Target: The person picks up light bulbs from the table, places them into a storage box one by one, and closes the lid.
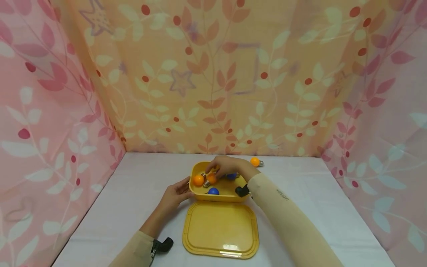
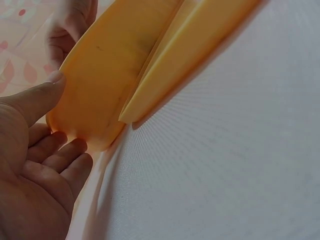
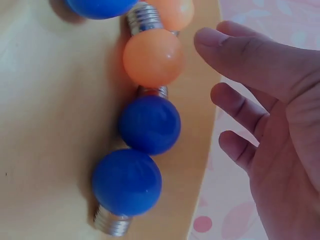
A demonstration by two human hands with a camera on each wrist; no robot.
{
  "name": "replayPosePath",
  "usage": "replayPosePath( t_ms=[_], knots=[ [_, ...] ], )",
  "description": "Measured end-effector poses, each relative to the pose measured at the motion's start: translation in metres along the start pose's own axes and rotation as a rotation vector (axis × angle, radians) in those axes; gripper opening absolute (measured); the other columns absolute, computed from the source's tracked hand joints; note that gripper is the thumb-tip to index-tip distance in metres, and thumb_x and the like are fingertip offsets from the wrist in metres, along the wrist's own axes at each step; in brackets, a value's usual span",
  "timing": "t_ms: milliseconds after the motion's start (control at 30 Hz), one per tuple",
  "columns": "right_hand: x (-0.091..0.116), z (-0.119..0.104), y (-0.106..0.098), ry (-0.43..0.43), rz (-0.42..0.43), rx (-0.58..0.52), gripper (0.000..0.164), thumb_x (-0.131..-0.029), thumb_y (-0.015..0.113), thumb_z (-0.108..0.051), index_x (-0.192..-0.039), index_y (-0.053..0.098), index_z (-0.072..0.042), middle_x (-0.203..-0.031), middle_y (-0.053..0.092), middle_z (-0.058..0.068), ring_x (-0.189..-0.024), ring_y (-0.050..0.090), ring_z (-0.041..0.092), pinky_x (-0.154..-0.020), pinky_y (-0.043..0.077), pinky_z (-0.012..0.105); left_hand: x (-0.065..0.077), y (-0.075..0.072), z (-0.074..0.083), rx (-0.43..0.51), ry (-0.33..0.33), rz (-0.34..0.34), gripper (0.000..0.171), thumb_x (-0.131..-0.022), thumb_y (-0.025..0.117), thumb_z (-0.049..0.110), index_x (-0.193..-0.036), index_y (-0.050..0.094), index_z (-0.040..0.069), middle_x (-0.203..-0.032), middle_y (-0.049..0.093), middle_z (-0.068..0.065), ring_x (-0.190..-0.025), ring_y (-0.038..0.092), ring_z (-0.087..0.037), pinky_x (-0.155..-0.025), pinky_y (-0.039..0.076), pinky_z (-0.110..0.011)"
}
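A yellow plastic box (image 1: 220, 198) without its lid holds several small round light bulbs. An orange bulb (image 1: 198, 180) lies at its left end, with another orange bulb (image 3: 154, 57) beside it. One blue bulb (image 1: 214, 191) sits by the front wall; two more, a blue bulb (image 3: 150, 125) and a lower blue bulb (image 3: 127, 182), line the far side. My left hand (image 1: 176, 192) holds the box's left front corner, thumb on the front wall. Reaching over the far rim, my right hand (image 1: 227, 165) has thumb and fingers apart near the orange bulbs, nothing visible between them.
The yellow lid (image 1: 221, 229) lies flat directly in front of the box. Behind the box to the right, an orange bulb (image 1: 255, 161) rests on the white tabletop (image 1: 300, 185). Patterned cloth (image 1: 213, 81) hangs at the back and both sides.
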State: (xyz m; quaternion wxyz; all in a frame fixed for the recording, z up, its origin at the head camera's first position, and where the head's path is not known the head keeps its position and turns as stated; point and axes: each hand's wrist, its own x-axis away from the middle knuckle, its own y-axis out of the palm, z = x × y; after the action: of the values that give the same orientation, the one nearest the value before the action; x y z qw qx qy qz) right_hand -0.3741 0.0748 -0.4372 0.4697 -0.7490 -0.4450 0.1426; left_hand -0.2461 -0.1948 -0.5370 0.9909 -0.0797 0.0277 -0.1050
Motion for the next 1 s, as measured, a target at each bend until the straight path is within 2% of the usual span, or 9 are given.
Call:
replayPosePath(
  t_ms=[233, 400, 500, 633, 767, 1000],
  knots=[
    [0.02, 0.007, -0.013, 0.027, 0.142, -0.007, 0.037, -0.094, 0.076, -0.017, -0.131, 0.071, -0.02, -0.135, 0.064, -0.005, -0.128, 0.056, 0.026, -0.111, 0.047, 0.046, 0.0, 0.0, -0.003, 0.001, -0.005, 0.003, 0.07, -0.092, 0.079, 0.015, -0.155, 0.048, 0.019, -0.156, 0.05, -0.003, -0.14, 0.053, -0.022, -0.102, 0.052, -0.022],
    [0.041, 0.017, -0.024, 0.058, 0.246, 0.04, 0.034, -0.094, 0.076, -0.021, -0.128, 0.072, -0.025, -0.134, 0.066, -0.004, -0.129, 0.057, 0.028, -0.112, 0.046, 0.052, -0.001, 0.001, -0.003, 0.002, 0.02, 0.0, 0.074, -0.09, 0.081, 0.021, -0.155, 0.047, 0.016, -0.156, 0.049, -0.006, -0.14, 0.052, -0.025, -0.102, 0.052, -0.022],
    [0.055, 0.026, -0.029, 0.078, 0.316, 0.021, 0.033, -0.094, 0.076, -0.022, -0.127, 0.073, -0.025, -0.133, 0.068, -0.002, -0.13, 0.056, 0.029, -0.113, 0.044, 0.055, -0.001, 0.0, -0.002, 0.002, 0.016, -0.003, 0.075, -0.089, 0.081, 0.023, -0.155, 0.046, 0.016, -0.157, 0.049, -0.007, -0.14, 0.052, -0.026, -0.102, 0.052, -0.022],
    [0.071, 0.039, -0.035, 0.084, 0.411, -0.025, 0.034, -0.095, 0.075, -0.021, -0.129, 0.072, -0.023, -0.136, 0.066, 0.001, -0.132, 0.053, 0.028, -0.114, 0.043, 0.056, -0.003, -0.003, -0.003, 0.002, 0.009, 0.0, 0.073, -0.091, 0.08, 0.018, -0.156, 0.046, 0.017, -0.156, 0.049, -0.007, -0.14, 0.052, -0.026, -0.101, 0.052, -0.022],
    [0.082, 0.052, -0.04, 0.09, 0.481, -0.002, 0.035, -0.096, 0.074, -0.022, -0.131, 0.071, -0.02, -0.137, 0.065, 0.002, -0.129, 0.052, 0.028, -0.11, 0.046, 0.055, -0.003, -0.006, -0.005, -0.002, 0.009, 0.011, 0.072, -0.091, 0.079, 0.014, -0.155, 0.046, 0.015, -0.156, 0.05, -0.009, -0.139, 0.053, -0.028, -0.101, 0.053, -0.022],
    [0.102, 0.074, -0.043, 0.191, 0.569, -0.063, 0.034, -0.095, 0.074, -0.015, -0.129, 0.072, -0.015, -0.143, 0.061, 0.01, -0.13, 0.054, 0.037, -0.108, 0.047, 0.06, -0.001, -0.006, -0.006, -0.015, 0.012, 0.012, 0.073, -0.09, 0.08, 0.018, -0.155, 0.047, 0.017, -0.155, 0.051, -0.008, -0.139, 0.054, -0.027, -0.101, 0.052, -0.022]
  ],
)
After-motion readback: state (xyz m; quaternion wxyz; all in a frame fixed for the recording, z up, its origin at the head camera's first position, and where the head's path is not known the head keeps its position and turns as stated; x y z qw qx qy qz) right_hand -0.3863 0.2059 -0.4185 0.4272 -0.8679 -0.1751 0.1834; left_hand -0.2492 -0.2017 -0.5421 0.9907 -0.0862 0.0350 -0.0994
